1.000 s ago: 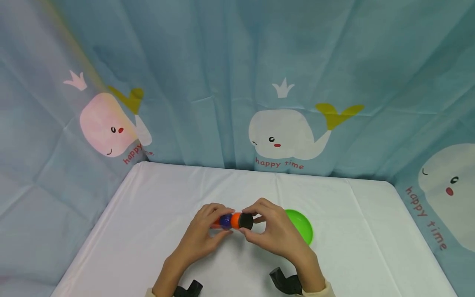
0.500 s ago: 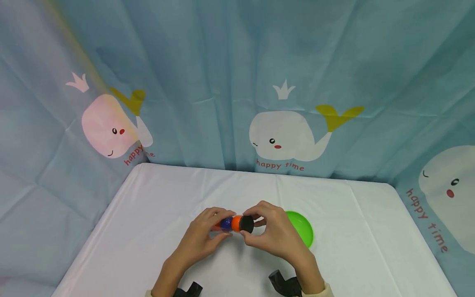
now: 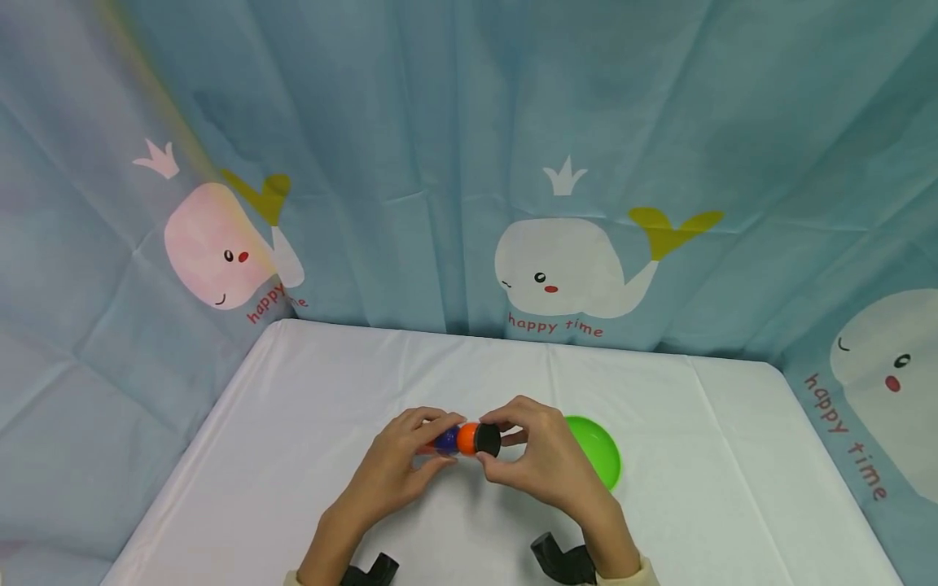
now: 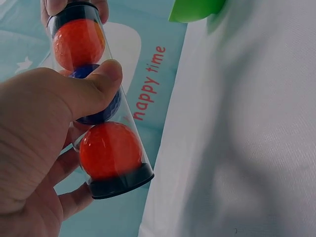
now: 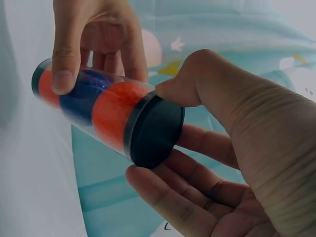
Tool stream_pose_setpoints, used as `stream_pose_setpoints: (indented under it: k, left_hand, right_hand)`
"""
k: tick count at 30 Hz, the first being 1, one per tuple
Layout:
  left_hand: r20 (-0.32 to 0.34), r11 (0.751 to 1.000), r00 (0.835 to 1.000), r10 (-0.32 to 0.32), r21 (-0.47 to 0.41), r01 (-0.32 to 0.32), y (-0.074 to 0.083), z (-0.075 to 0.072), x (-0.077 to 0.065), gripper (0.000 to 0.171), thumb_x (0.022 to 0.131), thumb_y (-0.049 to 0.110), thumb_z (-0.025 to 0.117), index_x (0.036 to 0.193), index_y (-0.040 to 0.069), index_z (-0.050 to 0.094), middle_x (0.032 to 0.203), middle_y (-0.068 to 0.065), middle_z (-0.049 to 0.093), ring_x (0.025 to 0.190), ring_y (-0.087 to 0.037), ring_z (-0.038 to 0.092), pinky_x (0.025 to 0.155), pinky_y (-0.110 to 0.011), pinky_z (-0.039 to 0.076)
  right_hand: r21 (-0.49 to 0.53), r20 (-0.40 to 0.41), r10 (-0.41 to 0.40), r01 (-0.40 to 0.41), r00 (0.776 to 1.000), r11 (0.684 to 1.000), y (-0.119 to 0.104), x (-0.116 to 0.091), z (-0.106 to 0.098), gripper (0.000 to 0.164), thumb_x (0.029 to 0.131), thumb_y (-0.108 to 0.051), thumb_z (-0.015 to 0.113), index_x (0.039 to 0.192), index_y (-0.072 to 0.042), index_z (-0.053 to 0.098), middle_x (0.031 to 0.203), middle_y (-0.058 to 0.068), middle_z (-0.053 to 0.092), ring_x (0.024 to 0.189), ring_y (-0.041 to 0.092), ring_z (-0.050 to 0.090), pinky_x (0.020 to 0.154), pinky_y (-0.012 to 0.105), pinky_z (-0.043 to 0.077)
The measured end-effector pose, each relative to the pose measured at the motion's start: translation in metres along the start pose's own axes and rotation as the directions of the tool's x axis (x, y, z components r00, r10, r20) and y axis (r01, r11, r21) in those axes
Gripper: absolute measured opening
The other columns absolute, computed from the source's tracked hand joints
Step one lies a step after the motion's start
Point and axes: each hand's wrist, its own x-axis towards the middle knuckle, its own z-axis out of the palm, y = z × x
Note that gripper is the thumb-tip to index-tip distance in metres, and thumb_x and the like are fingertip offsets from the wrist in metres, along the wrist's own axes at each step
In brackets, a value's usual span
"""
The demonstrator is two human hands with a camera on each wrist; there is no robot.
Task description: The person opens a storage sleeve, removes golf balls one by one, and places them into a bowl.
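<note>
A clear plastic tube [image 5: 116,81] with black end caps holds two orange balls [image 4: 111,150] and a dark blue ball [image 5: 85,101] between them. My left hand [image 3: 399,460] grips the tube around its middle, the thumb lying across the blue ball in the left wrist view. At the other end my right hand [image 3: 538,452] pinches the black cap [image 5: 158,133] between thumb and fingers. The cap sits on the tube's end. Both hands hold the tube sideways above the white table, and its far end is hidden behind the left hand in the head view.
A green bowl [image 3: 597,448] stands on the white tablecloth [image 3: 696,488], just behind and right of the right wrist. Black wrist mounts [image 3: 563,560] stick out beside the forearms. A blue curtain [image 3: 410,163] with whale prints rises along the table's back and sides.
The hands and tube stay nearly in place, with the right hand still at the cap. Only a slight shift of the whole head view shows.
</note>
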Motion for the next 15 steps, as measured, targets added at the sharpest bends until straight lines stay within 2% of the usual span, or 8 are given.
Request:
stream_pose_setpoints:
  k: [4,9,15]
  left_hand:
    - [0.008,1.0,1.0,-0.001,-0.003,0.001,-0.0009,-0.0004,-0.0001,0.058,0.087,0.028,0.088,0.14,0.035,0.068,0.126,0.01,0.068,0.119,-0.012,0.065,0.092,-0.037,0.061]
    - [0.004,1.0,1.0,-0.005,-0.005,0.005,-0.0029,-0.0021,0.0,0.059,0.086,0.027,0.089,0.14,0.036,0.068,0.127,0.01,0.066,0.119,-0.012,0.063,0.091,-0.033,0.06]
    - [-0.019,1.0,1.0,0.01,0.004,-0.01,-0.0034,-0.0055,0.0002,0.06,0.084,0.026,0.091,0.139,0.034,0.069,0.127,0.011,0.066,0.117,-0.011,0.062,0.092,-0.037,0.058]
  right_hand:
    - [0.003,0.01,0.013,-0.013,1.0,1.0,0.0007,-0.0002,-0.0003,0.031,0.079,-0.013,0.091,0.108,-0.018,0.079,0.102,-0.008,0.073,0.092,0.007,0.073,0.077,0.021,0.064]
    - [0.015,0.043,-0.005,0.005,0.999,1.0,0.0014,-0.001,-0.0007,0.035,0.084,-0.016,0.09,0.116,-0.016,0.076,0.11,-0.004,0.07,0.1,0.011,0.073,0.083,0.023,0.064]
    - [0.042,0.076,-0.019,0.015,0.997,0.999,0.0033,-0.0014,-0.0022,0.043,0.084,-0.012,0.09,0.124,-0.017,0.073,0.117,-0.007,0.067,0.108,0.01,0.072,0.089,0.022,0.063]
